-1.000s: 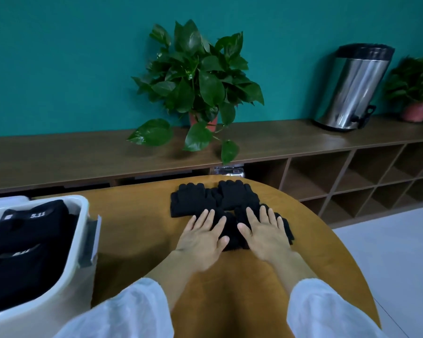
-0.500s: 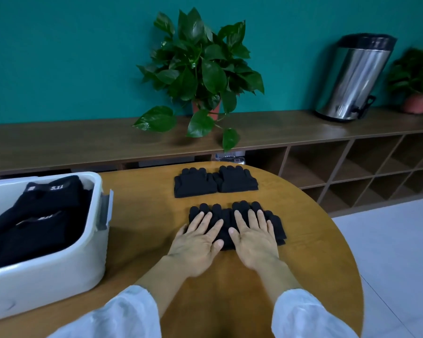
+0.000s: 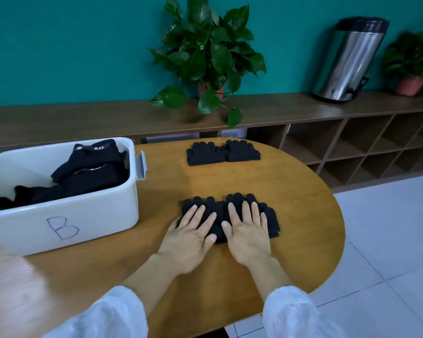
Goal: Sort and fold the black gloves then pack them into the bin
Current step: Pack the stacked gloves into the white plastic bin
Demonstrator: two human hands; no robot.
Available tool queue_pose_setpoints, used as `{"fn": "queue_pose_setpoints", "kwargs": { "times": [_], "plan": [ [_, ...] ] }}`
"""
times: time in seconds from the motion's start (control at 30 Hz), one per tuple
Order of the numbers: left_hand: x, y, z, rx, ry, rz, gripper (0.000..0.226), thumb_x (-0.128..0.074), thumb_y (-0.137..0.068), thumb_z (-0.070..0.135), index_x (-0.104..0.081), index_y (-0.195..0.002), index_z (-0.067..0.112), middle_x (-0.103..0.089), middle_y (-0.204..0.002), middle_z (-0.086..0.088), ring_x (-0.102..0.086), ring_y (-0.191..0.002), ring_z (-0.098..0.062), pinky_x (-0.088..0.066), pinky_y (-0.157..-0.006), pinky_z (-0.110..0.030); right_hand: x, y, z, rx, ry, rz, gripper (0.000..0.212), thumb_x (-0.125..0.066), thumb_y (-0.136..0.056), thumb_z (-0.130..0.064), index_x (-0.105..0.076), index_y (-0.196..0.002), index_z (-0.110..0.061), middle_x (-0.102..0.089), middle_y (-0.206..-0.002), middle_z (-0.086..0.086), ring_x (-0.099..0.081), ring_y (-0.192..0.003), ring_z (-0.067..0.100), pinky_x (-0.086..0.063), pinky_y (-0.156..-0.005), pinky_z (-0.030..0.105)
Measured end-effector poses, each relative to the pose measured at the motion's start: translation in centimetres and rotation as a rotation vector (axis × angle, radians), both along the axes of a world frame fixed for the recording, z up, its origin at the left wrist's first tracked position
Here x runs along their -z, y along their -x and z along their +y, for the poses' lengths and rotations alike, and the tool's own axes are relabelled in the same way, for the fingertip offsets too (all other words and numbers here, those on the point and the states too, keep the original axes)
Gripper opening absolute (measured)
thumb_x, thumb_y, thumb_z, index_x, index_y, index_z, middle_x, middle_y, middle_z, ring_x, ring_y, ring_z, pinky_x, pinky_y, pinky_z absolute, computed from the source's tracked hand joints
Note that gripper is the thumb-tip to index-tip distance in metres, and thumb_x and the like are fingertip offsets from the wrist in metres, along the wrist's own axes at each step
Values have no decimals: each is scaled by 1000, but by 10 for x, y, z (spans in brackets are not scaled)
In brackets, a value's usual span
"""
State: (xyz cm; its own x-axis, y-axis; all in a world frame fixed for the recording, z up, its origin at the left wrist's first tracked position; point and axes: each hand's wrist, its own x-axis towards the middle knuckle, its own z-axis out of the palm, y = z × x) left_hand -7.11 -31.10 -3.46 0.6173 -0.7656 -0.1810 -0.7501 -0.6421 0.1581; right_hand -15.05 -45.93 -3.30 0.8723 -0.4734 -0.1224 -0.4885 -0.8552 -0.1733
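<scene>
A: What lies under the fingers (image 3: 206, 219)?
B: The near gloves (image 3: 219, 211) are half covered there; the cuffs cannot be seen.
A: And left of the fingers?
B: The bin (image 3: 88, 215) runs off the frame edge, and the label on the clothes (image 3: 93, 164) inside is too small to read.

free: bare table (image 3: 176, 189) between glove pairs | blocked: left by bin (image 3: 83, 215)
</scene>
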Motion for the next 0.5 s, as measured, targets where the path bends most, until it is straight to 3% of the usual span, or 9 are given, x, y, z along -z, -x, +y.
{"fn": "queue_pose_setpoints", "kwargs": {
  "times": [0.37,0.5],
  "plan": [
    [-1,18,58,-10,-2,-4,84,13,-76,69,7,-154,39,17,-163,8,23,-147,-9,0,-121,-39,-3,16,60,-16,-3,31,58,-11,-104,-47,6,-155,-28,12,-163,9,21,-147,28,10,-120,46],
    [3,21,80,-24,19,-27,78,10,-81,68,7,-154,39,15,-163,8,23,-147,-10,0,-121,-40,-3,20,81,-37,4,33,58,-12,-104,-47,6,-155,-27,12,-162,10,21,-147,29,10,-120,47]
  ]
}}
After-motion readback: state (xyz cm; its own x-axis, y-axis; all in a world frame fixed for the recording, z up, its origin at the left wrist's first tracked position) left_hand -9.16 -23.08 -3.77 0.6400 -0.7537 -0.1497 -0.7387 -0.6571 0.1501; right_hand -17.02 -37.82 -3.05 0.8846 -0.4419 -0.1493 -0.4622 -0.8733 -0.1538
